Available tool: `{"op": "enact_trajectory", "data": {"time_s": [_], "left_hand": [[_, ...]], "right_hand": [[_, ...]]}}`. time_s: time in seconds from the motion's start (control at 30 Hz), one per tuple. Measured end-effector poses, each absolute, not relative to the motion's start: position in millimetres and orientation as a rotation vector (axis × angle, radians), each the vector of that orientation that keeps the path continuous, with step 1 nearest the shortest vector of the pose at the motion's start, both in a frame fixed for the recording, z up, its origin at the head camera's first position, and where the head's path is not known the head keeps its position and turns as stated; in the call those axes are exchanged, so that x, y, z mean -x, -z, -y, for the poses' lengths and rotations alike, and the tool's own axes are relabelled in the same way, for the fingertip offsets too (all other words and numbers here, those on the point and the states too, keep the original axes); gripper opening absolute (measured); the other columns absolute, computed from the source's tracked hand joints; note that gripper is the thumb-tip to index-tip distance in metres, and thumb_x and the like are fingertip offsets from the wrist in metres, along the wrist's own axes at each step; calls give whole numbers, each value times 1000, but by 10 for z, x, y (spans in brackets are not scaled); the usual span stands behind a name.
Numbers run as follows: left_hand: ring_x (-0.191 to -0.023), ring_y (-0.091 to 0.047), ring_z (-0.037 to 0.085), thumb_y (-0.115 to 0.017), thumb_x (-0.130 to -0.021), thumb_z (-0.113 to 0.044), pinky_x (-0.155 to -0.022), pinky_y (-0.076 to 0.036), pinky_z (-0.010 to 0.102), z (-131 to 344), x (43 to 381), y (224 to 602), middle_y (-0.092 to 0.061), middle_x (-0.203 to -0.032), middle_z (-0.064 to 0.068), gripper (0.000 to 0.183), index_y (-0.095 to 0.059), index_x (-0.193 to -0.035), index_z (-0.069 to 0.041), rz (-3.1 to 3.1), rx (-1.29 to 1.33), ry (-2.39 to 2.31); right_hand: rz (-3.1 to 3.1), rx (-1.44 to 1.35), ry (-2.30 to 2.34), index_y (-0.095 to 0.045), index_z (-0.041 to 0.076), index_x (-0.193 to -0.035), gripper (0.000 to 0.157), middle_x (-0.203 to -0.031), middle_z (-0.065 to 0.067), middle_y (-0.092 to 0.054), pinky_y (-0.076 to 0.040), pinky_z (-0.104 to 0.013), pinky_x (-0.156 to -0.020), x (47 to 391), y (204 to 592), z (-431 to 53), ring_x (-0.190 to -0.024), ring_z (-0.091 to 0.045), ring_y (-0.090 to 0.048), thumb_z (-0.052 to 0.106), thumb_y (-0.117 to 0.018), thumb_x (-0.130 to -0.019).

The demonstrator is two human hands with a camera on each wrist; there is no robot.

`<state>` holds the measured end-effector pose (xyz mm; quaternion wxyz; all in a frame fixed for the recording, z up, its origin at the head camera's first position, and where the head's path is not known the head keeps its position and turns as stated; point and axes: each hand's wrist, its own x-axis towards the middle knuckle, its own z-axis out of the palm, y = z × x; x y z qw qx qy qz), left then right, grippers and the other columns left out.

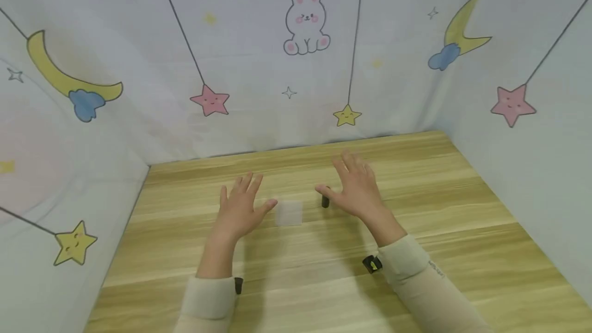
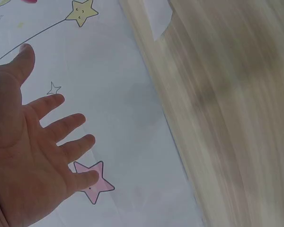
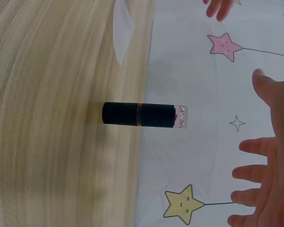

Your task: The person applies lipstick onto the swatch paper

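In the head view, the right hand (image 1: 358, 189) partly hides the black tube (image 1: 326, 202)

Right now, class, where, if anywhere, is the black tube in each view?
Head: black tube right of centre, partly hidden by the right hand.
Left wrist: not in it.
Right wrist: just left of centre.
Shared landmark: pale sheet, at the top of both wrist views.

Cloth-walled booth (image 1: 532, 168), cartoon-print cloth (image 1: 259, 55) around wood-grain tabletop (image 1: 296, 292)
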<state>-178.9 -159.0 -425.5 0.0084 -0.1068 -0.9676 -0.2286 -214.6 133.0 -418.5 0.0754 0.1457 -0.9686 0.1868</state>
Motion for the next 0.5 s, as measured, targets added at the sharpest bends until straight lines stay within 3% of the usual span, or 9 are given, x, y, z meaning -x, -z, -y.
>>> {"op": "enact_trajectory", "data": {"time_s": [0.17,0.33,0.5], "left_hand": [[-148,-27,41,-62,-100,-47,-119,-11,63,1436,1850,4339,-35,-160,20,73,-40,-154,-3,2992,414,826],[-142,-39,39,-66,-99,-40,-115,-32,54,1244,1937,4392,-44,-153,20,65,-49,-146,2,2948,476,973],[-133,-50,39,-70,-97,-34,-110,-41,52,1058,2020,4451,-55,-142,20,57,-57,-138,4,2921,539,1065]], "right_hand": [[2936,-436,-636,-52,11,-146,78,-146,-16,-53,-38,-64,-103,2135,4241,-1345,-129,-43,-51,63,-65,-91],[2968,-402,-705,-56,9,-142,74,-141,-16,-58,-42,-62,-102,2143,4306,-1380,-127,-42,-54,60,-68,-90],[2991,-398,-779,-56,7,-141,76,-130,-14,-65,-48,-57,-96,2162,4370,-1409,-118,-37,-61,58,-73,-87]]}}
